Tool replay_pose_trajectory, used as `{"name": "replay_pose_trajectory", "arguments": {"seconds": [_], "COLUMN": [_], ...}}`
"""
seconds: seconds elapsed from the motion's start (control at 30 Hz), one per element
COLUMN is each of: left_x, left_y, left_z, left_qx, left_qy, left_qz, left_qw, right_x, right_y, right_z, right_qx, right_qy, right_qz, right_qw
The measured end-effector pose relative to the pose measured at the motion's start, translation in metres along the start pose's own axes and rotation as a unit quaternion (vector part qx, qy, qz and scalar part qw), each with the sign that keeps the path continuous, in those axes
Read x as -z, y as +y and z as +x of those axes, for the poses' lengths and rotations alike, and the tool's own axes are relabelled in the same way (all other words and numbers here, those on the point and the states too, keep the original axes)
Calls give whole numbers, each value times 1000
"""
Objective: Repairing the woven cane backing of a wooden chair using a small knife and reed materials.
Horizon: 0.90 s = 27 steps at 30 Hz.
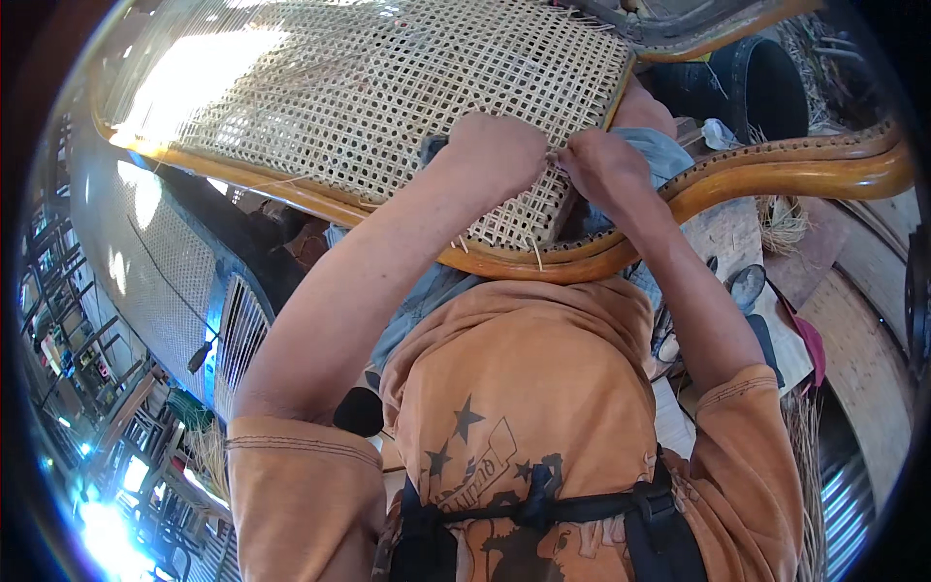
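Observation:
A woven cane panel (369, 116) stretches across a curved, varnished wooden frame (815, 179) in front of me. My left hand (499, 150) is closed in a fist over the panel near its right edge. A dark, rounded thing (433, 148) shows at its wrist side; I cannot tell if the hand holds it. My right hand (611, 170) pinches at the panel's edge, its fingertips almost meeting the left hand's. A pale bit of cane strand shows between the two hands. Short loose cane ends stick out along the near edge. The fingers hide most of what they grip.
A row of small holes runs along the frame's right-hand rail. A black bucket (771, 92) stands at the far right, and a bundle of cane strands (782, 225) lies below it. Another caned panel (160, 262) leans at the left, with a dark-handled tool (201, 356) beside it.

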<state>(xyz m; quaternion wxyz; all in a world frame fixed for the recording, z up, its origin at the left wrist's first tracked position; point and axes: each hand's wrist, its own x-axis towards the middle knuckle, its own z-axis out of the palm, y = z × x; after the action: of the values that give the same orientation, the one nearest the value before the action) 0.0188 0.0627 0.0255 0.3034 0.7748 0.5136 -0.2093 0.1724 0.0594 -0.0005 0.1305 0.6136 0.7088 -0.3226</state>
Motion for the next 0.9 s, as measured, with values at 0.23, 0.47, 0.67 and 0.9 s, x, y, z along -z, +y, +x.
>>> {"name": "replay_pose_trajectory", "arguments": {"seconds": [0.23,0.47,0.67,0.9], "left_x": [8,5,31,32], "left_y": [36,0,-22,-25], "left_z": [24,3,-32,-36], "left_qx": [-10,25,133,142], "left_qy": [25,32,-69,-100], "left_qz": [30,-4,-21,-52], "left_qw": [999,999,988,983], "right_x": [-55,-39,8,16], "right_y": [84,68,23,25], "right_z": [30,41,23,15], "right_qx": [162,1,319,266], "right_qy": [65,-116,-15,-1], "right_qz": [440,668,-34,-40], "right_qw": [881,735,947,963]}}
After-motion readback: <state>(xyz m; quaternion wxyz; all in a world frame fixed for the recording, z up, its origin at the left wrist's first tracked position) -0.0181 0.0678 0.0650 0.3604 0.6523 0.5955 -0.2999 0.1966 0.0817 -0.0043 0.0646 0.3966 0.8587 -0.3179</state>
